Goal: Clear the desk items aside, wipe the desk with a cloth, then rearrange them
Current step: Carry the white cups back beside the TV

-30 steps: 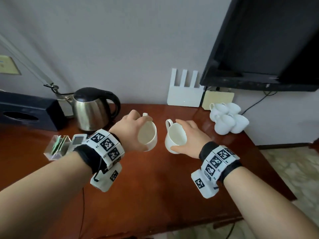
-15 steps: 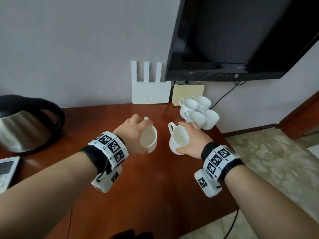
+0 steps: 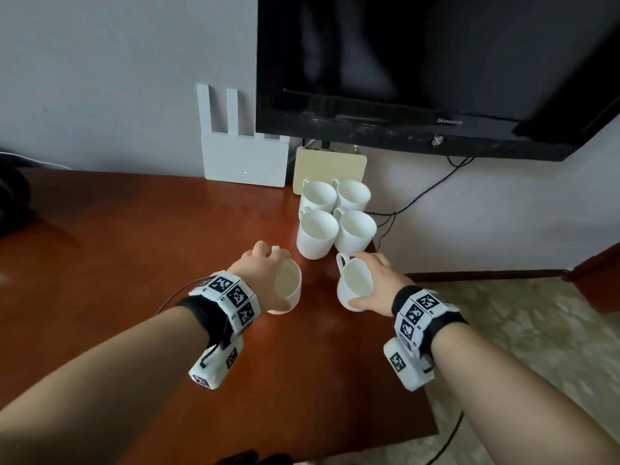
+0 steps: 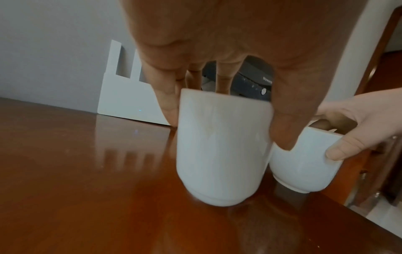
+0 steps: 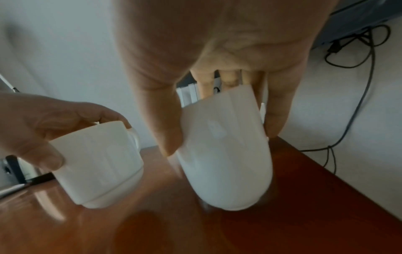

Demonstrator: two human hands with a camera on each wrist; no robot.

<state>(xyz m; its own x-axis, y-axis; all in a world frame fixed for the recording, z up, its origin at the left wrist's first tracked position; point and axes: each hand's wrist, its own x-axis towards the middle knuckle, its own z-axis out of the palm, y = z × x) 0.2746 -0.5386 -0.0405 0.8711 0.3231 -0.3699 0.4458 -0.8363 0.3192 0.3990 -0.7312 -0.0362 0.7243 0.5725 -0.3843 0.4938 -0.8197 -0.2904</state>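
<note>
My left hand (image 3: 265, 268) grips a white cup (image 3: 287, 286) by its rim and side, just over the red-brown desk (image 3: 134, 263). My right hand (image 3: 380, 280) holds a second white cup (image 3: 356, 286) the same way, slightly tilted, handle pointing away. Both cups hang side by side in front of several more white cups (image 3: 335, 216) grouped at the desk's back right corner. In the left wrist view the left cup (image 4: 222, 151) is near the desk top, with the right cup (image 4: 302, 163) beside it. The right wrist view shows the tilted cup (image 5: 226, 154) and the left cup (image 5: 97, 163).
A white router (image 3: 245, 162) and a beige box (image 3: 328, 169) lean on the wall behind the cups. A black TV (image 3: 419, 68) hangs above them, cables (image 3: 419, 199) trailing down. The desk's right edge (image 3: 402, 330) runs under my right wrist. A dark kettle (image 3: 10, 196) sits far left.
Both hands have carried their cups rightward across the desk, close to the group of cups. The view has swung right, so the kettle has slid to the left edge.
</note>
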